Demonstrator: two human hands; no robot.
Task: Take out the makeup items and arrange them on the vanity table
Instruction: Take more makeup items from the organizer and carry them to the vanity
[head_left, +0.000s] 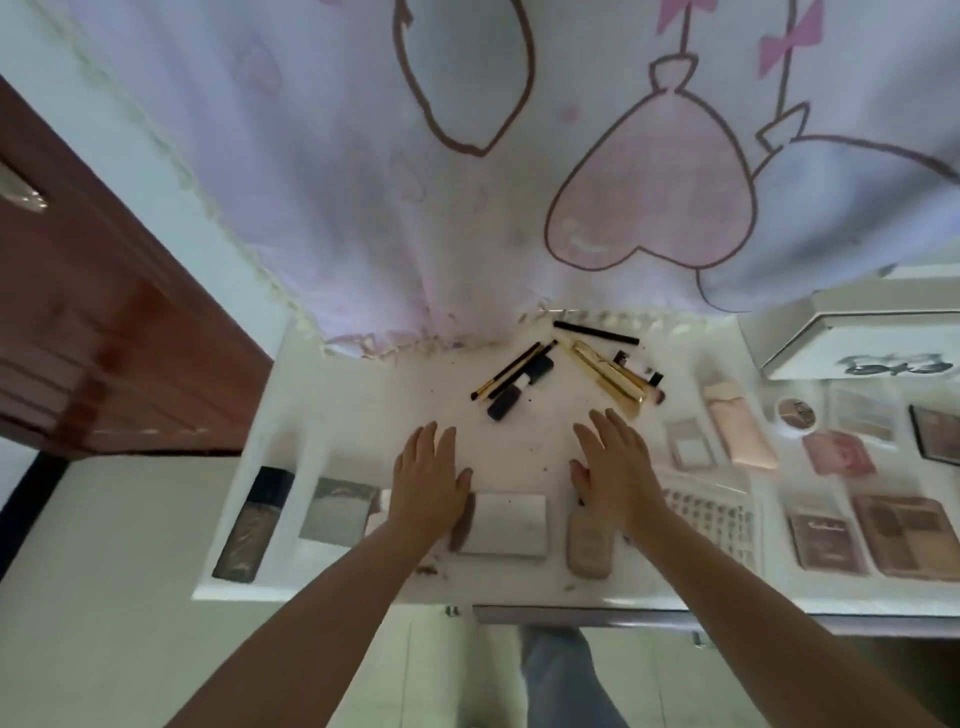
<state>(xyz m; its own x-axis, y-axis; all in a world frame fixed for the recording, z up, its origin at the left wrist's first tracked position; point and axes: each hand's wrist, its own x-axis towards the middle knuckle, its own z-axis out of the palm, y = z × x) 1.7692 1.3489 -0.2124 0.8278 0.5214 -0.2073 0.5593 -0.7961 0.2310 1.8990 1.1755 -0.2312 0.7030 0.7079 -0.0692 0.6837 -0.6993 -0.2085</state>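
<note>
Head view: both hands hover flat over the white table (332, 415), palms down, fingers straight and a little spread, holding nothing. The left hand (428, 480) is above the end of a white compact (503, 525); the right hand (615, 467) partly covers a beige bottle (589, 545). They look poised between placements, probably judging the layout.

The makeup is already out, sorted by kind, likely so each is easy to find. Flat palettes (904, 535) lie in rows to the right. Brushes (511, 371) lie together at the back, long axes slanting from near-left to far-right. Gold tubes (608, 376) slant the opposite way. A black pencil (596, 332) lies nearly crosswise. A dark bottle (254, 525) at far left lies lengthwise, pointing away from the person.
</note>
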